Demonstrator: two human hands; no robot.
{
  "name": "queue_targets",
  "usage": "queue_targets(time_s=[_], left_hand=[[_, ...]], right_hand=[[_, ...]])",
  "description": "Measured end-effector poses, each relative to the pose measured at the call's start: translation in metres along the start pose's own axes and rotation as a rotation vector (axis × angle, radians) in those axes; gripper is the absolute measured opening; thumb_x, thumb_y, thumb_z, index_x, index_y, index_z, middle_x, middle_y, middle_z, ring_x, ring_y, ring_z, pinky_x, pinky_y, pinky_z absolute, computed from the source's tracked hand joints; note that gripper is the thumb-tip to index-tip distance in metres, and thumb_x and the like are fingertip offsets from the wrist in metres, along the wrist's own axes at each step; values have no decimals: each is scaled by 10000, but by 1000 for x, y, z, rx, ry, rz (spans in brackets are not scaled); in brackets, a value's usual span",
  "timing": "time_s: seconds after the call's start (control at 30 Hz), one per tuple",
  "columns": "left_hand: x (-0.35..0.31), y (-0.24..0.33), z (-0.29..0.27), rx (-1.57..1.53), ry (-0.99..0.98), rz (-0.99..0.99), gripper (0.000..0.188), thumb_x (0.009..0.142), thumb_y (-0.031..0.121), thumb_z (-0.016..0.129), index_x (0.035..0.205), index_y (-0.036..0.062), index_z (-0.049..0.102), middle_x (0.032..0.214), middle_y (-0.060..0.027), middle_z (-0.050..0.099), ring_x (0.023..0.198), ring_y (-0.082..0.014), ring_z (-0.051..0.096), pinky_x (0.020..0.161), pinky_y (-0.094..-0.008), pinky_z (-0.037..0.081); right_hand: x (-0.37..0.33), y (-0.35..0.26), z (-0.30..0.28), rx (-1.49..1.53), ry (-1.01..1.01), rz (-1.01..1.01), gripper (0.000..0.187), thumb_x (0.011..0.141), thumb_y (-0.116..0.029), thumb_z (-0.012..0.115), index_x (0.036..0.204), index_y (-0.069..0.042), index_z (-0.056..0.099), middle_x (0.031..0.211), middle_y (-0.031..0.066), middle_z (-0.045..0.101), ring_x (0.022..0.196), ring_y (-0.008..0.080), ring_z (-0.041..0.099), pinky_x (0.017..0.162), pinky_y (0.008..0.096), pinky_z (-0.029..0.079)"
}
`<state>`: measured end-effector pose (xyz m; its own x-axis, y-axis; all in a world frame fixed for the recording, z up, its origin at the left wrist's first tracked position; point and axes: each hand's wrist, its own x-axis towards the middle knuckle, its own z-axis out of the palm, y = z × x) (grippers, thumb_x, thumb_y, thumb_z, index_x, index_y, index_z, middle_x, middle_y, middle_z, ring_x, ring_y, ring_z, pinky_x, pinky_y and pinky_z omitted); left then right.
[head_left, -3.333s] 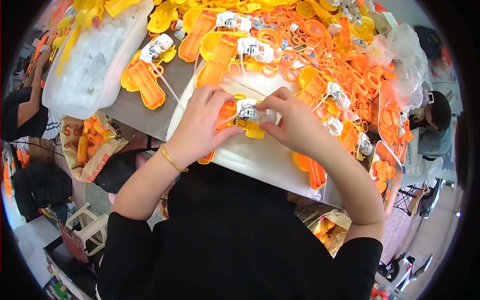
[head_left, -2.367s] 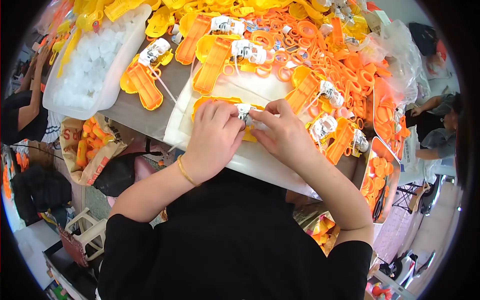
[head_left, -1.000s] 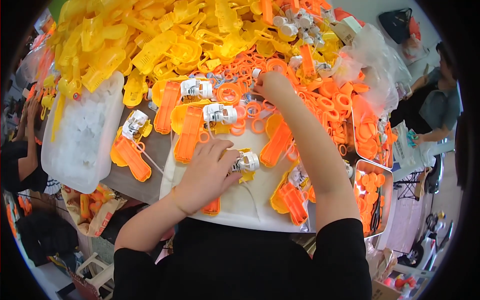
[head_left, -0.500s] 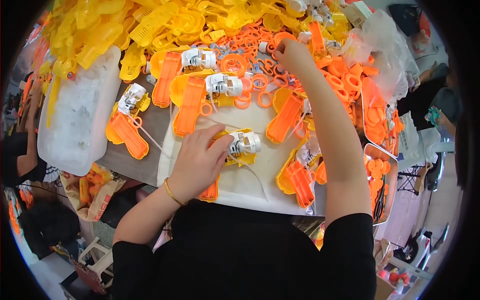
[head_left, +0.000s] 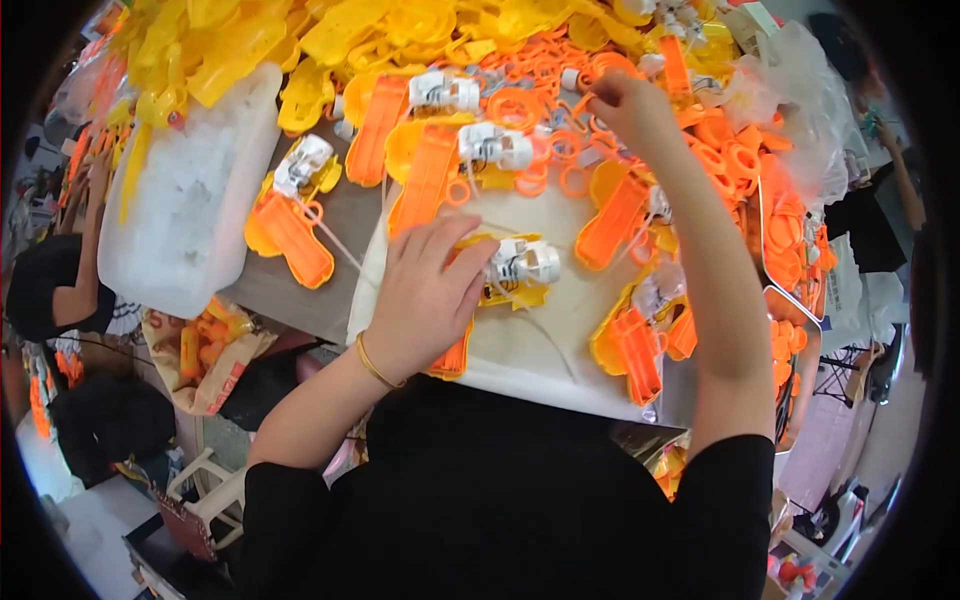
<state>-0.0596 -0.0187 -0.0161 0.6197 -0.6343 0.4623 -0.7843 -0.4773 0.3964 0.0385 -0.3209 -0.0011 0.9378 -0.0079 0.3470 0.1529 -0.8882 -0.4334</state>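
Observation:
My left hand [head_left: 425, 285] lies over a toy gun half [head_left: 522, 262], its fingers closed around the grip end. That half has a yellow shell, an orange handle part and a white mechanism with thin wires; a clear tube trails from it, and my palm hides much of the handle. Farther off, my right hand [head_left: 632, 108] is closed in a pinch at the edge of a heap of small orange rings and hooks [head_left: 545, 62]. What its fingertips hold, if anything, is too small to make out.
Similar toy gun halves [head_left: 424, 175] lie around the white sheet [head_left: 560, 345]. Yellow shells [head_left: 345, 35] are heaped at the back. At left stands a translucent bin [head_left: 180, 220]; at right are orange parts in trays [head_left: 790, 245] and plastic bags [head_left: 800, 100]. Other people work at both sides.
The whole view has shifted, so the table sits farther right and higher in the picture. My left hand stays on the toy gun half; my right hand remains at the heap of orange parts.

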Motion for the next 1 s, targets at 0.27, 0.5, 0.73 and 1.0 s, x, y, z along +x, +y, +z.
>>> queue_targets(time_s=[0.27, 0.5, 0.73, 1.0], left_hand=[[-4, -8, 6, -55, -110, -90, 362, 817, 105, 587, 1175, 86, 532, 1169, -107, 532, 992, -287, 523, 860, -395, 409], [-13, -8, 8, -53, 4, -126, 285, 839, 179, 573, 1105, 79, 573, 1102, -106, 569, 955, -288, 547, 848, -404, 418], [-18, -10, 14, -107, 100, -136, 230, 847, 157, 560, 1046, 47, 593, 1062, -102, 586, 921, -279, 551, 826, -400, 417], [-20, -10, 14, -88, 51, -154, 245, 852, 166, 564, 1068, 52, 573, 1074, -85, 579, 902, -263, 542, 799, -382, 398]], right_hand=[[-187, -158, -28, 312, -684, -44, 104, 762, -135, 630, 822, -69, 575, 723, 103, 606, 626, 272, 609, 574, 359, 492], [-192, -154, -54, 761, -935, 19, 122, 790, -121, 693, 882, -56, 647, 712, 51, 611, 645, 168, 609, 587, 278, 486], [-171, -158, 11, 95, -349, -305, 95, 791, -130, 655, 838, -84, 586, 724, 58, 532, 624, 223, 573, 539, 340, 477], [-160, -156, 10, -44, -415, -317, 58, 774, -105, 596, 809, -81, 555, 723, 62, 509, 630, 236, 574, 523, 342, 480]])
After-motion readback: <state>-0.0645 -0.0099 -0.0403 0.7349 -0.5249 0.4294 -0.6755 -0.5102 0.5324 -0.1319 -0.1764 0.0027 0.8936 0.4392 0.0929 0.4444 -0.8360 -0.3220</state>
